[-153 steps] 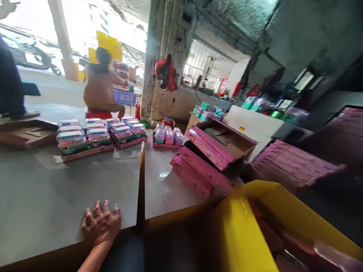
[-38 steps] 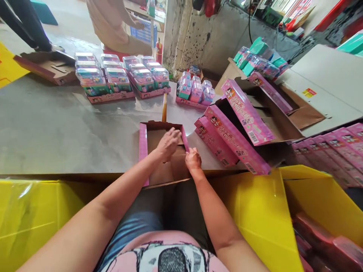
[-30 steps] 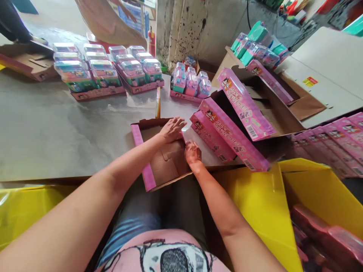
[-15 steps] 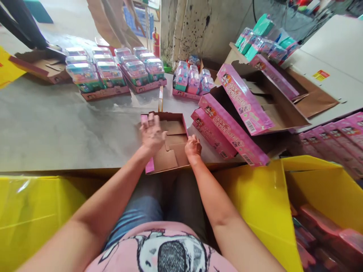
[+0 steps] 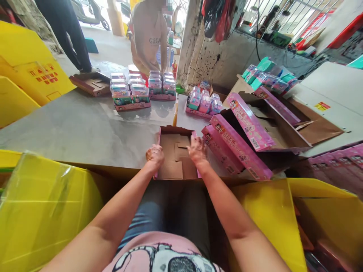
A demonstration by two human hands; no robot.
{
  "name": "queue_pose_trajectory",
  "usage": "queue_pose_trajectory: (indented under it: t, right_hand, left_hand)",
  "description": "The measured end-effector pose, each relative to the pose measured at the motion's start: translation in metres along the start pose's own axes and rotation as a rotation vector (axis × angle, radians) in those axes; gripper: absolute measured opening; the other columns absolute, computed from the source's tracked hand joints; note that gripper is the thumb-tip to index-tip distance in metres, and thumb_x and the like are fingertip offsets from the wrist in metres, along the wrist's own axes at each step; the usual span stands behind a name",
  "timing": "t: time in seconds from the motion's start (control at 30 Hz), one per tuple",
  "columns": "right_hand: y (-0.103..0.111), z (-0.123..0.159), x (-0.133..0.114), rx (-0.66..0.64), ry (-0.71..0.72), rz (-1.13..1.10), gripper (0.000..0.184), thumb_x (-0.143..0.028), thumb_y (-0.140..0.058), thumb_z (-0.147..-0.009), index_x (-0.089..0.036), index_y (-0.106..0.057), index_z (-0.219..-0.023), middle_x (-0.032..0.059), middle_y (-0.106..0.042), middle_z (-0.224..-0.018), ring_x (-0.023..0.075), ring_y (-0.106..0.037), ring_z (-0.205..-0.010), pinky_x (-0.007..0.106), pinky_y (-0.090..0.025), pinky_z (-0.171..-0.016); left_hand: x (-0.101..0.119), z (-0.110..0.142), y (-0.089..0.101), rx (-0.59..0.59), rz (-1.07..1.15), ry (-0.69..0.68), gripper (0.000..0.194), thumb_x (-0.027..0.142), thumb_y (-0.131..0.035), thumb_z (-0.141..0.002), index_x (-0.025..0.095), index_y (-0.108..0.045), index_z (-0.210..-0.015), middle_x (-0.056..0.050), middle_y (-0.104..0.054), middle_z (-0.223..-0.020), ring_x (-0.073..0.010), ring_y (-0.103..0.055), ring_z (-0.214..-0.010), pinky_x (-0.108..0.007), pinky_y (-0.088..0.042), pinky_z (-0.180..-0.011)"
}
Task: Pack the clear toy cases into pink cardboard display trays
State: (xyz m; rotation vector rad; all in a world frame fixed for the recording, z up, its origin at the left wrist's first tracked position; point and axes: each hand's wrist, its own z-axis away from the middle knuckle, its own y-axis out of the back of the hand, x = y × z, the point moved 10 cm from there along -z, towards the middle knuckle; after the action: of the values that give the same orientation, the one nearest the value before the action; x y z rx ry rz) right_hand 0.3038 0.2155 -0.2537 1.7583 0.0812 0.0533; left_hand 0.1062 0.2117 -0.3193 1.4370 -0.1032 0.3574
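Note:
A shallow cardboard tray (image 5: 176, 156) with pink outer walls lies on the grey table (image 5: 85, 128) right in front of me. My left hand (image 5: 154, 155) is curled over the tray's left wall near its front corner. My right hand (image 5: 197, 149) grips the right wall, fingers bent over the rim. The tray holds nothing and its brown inside with cut flaps shows between my hands.
Stacked empty pink trays (image 5: 241, 132) lie to the right. Trays filled with clear toy packs (image 5: 130, 92) stand at the table's far side, more toy packs (image 5: 204, 101) in the middle. Yellow bins (image 5: 42, 211) flank my lap. Two people (image 5: 150, 34) stand beyond the table.
The tray now lies square to me instead of skewed. My left hand went from its inside to the left wall, and my right hand moved up the right wall. The camera tilted up.

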Motion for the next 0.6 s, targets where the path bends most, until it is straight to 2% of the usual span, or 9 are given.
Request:
queue_pose_trajectory:
  t: [0.07, 0.1, 0.13, 0.2, 0.27, 0.33, 0.43, 0.5, 0.6]
  right_hand:
    - [0.01, -0.024, -0.063, 0.013, 0.408, 0.063, 0.051, -0.019, -0.049, -0.097, -0.019, -0.045, -0.148, 0.0161, -0.046, -0.15, 0.0285, -0.043, -0.135, 0.041, -0.042, -0.107]
    - [0.007, -0.033, -0.093, -0.027, 0.6, 0.109, 0.049, -0.016, -0.047, -0.098, -0.023, -0.048, -0.146, 0.0134, -0.045, -0.151, 0.0271, -0.041, -0.137, 0.04, -0.043, -0.107]
    - [-0.003, -0.04, -0.117, -0.097, 0.761, 0.171, 0.046, -0.015, -0.046, -0.098, -0.025, -0.053, -0.142, 0.0114, -0.046, -0.151, 0.0264, -0.041, -0.138, 0.04, -0.044, -0.105]
    - [-0.03, -0.054, -0.145, -0.277, 0.952, 0.304, 0.037, -0.012, -0.047, -0.096, -0.023, -0.065, -0.127, 0.0107, -0.058, -0.139, 0.0261, -0.05, -0.131, 0.038, -0.048, -0.098]
    - [-0.054, -0.069, -0.157, -0.411, 1.006, 0.386, 0.029, -0.008, -0.051, -0.092, -0.017, -0.072, -0.11, 0.0113, -0.069, -0.119, 0.0246, -0.062, -0.113, 0.034, -0.051, -0.088]
    - [-0.068, -0.082, -0.163, -0.443, 1.007, 0.391, 0.026, -0.004, -0.054, -0.087, -0.013, -0.074, -0.1, 0.0113, -0.072, -0.108, 0.0224, -0.067, -0.097, 0.032, -0.052, -0.082]
    - [-0.073, -0.092, -0.16, -0.428, 0.982, 0.366, 0.026, -0.004, -0.05, -0.09, -0.011, -0.073, -0.101, 0.0127, -0.071, -0.108, 0.0237, -0.065, -0.1, 0.033, -0.051, -0.083]
    - [-0.061, -0.094, -0.152, -0.351, 0.949, 0.295, 0.026, -0.011, -0.048, -0.094, -0.012, -0.07, -0.11, 0.0144, -0.067, -0.116, 0.0267, -0.059, -0.113, 0.037, -0.049, -0.09]
    - [-0.014, -0.077, -0.125, -0.085, 0.92, -0.029, 0.026, -0.03, -0.053, -0.099, -0.013, -0.064, -0.115, 0.0153, -0.061, -0.122, 0.027, -0.052, -0.117, 0.038, -0.044, -0.097]
  left_hand:
    - [0.002, 0.004, 0.005, 0.012, -0.025, -0.023, 0.041, 0.01, -0.031, -0.093, 0.002, -0.065, -0.114, -0.026, -0.066, -0.113, -0.0342, -0.069, -0.103, -0.04, -0.055, -0.084]
    - [0.002, 0.005, 0.006, 0.006, -0.037, -0.042, 0.042, 0.009, -0.03, -0.093, 0.003, -0.066, -0.114, -0.025, -0.066, -0.114, -0.0333, -0.069, -0.102, -0.039, -0.055, -0.084]
    - [0.0, 0.006, 0.007, -0.002, -0.05, -0.06, 0.043, 0.008, -0.03, -0.093, 0.005, -0.068, -0.112, -0.024, -0.067, -0.113, -0.0325, -0.069, -0.102, -0.039, -0.055, -0.084]
    - [-0.005, 0.007, 0.009, -0.013, -0.075, -0.094, 0.042, 0.008, -0.031, -0.093, 0.008, -0.069, -0.109, -0.021, -0.068, -0.112, -0.0314, -0.069, -0.102, -0.037, -0.055, -0.084]
    - [-0.012, 0.008, 0.011, -0.011, -0.098, -0.12, 0.041, 0.008, -0.032, -0.092, 0.01, -0.069, -0.108, -0.019, -0.068, -0.112, -0.0307, -0.068, -0.105, -0.037, -0.054, -0.085]
    - [-0.017, 0.007, 0.013, -0.003, -0.115, -0.137, 0.04, 0.008, -0.033, -0.092, 0.01, -0.069, -0.109, -0.018, -0.067, -0.113, -0.0304, -0.067, -0.107, -0.038, -0.054, -0.086]
    - [-0.02, 0.003, 0.015, 0.002, -0.127, -0.138, 0.039, 0.008, -0.033, -0.092, 0.009, -0.067, -0.11, -0.018, -0.066, -0.114, -0.0312, -0.066, -0.108, -0.04, -0.054, -0.087]
    - [-0.019, -0.004, 0.014, -0.007, -0.127, -0.126, 0.038, 0.008, -0.034, -0.091, 0.007, -0.067, -0.111, -0.019, -0.066, -0.115, -0.033, -0.066, -0.107, -0.043, -0.054, -0.087]
    - [-0.024, -0.021, 0.013, -0.035, -0.074, -0.095, 0.038, 0.009, -0.037, -0.09, 0.005, -0.067, -0.114, -0.022, -0.065, -0.119, -0.0358, -0.066, -0.108, -0.046, -0.053, -0.089]
